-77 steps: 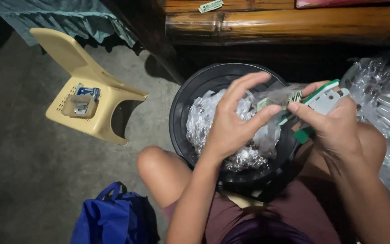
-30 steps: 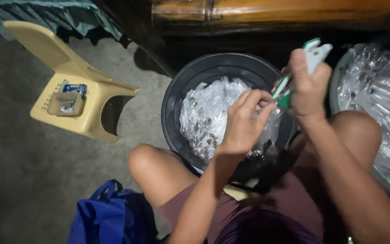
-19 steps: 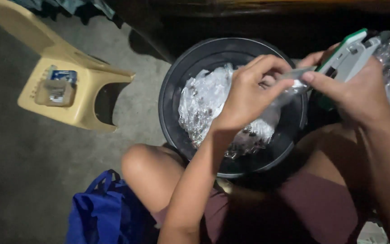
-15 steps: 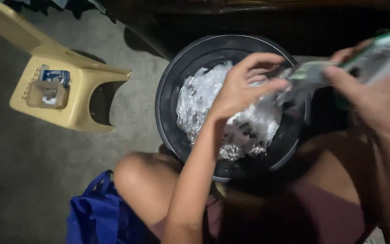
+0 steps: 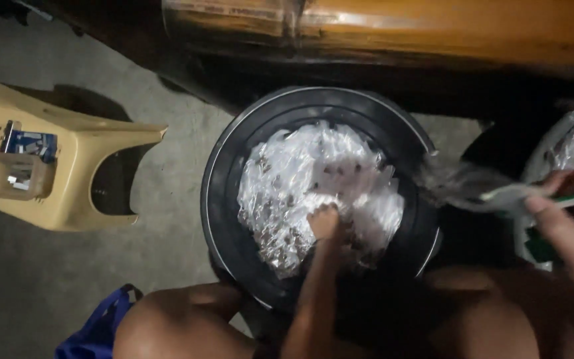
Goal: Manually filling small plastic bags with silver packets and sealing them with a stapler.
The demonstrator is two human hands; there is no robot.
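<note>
Since half a second ago, my left hand has dropped from the clear plastic packet into the round black plastic basin. It now presses, fingers curled together, into the heap of small clear plastic packets there, the forearm reaching in from the near edge. My right hand has swung to the far right, and it alone holds the packet now, pinched against a white and green hand tool; motion blur hides the exact finger positions. That packet hangs just beyond the basin's right rim, its long axis roughly level, its free end pointing left toward the basin. Well to the left stands a tan plastic stool. A blue fabric bag lies near my left knee.
</note>
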